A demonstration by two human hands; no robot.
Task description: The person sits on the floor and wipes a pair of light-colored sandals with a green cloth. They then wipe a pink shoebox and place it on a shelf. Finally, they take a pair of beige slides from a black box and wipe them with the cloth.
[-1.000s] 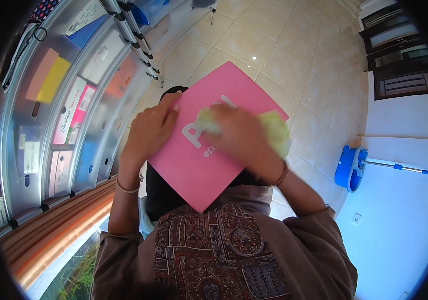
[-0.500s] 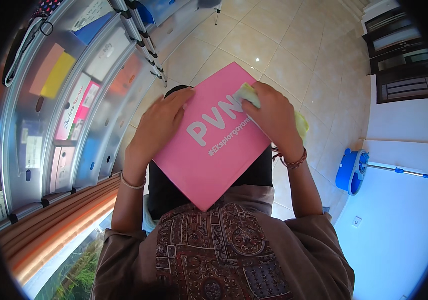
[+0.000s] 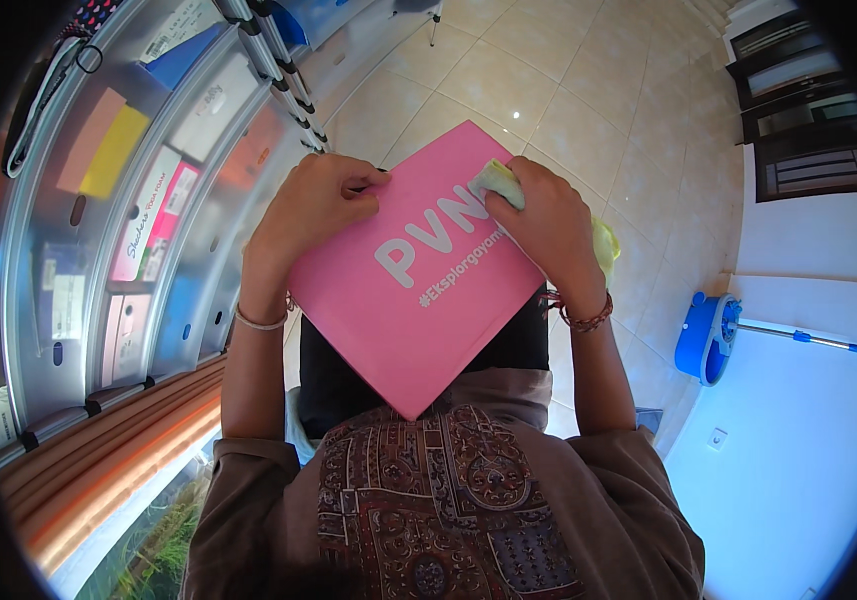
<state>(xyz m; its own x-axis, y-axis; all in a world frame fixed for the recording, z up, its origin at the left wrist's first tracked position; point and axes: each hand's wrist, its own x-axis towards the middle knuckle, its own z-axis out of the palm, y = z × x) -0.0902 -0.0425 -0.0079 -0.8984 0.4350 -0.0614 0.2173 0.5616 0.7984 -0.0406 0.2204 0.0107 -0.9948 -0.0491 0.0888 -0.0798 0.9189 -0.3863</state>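
A flat pink box (image 3: 388, 335) with white lettering on its top lies slanted across my lap, one corner toward my belly. At its far left edge is my left hand (image 3: 318, 205), with fingers bent and the thumb over the lid; the fingertips meet at the box's rim. My right hand (image 3: 548, 215) is closed around a pale yellow-green cloth (image 3: 498, 183) and rests on the right part of the lid, over the end of the lettering. More of the cloth sticks out beyond the hand's outer side.
On the left stands a shelf rack (image 3: 78, 240) filled with shoe boxes and clear boxes, with metal poles (image 3: 283, 70) at its far end. A blue mop bucket (image 3: 705, 340) with a long handle is by the white wall at right. Ahead spreads the tiled floor (image 3: 508, 75).
My left hand's fingers, stretched along the box edge before, are now curled in at the rim. That hand has shifted slightly. My right hand with the cloth has barely moved.
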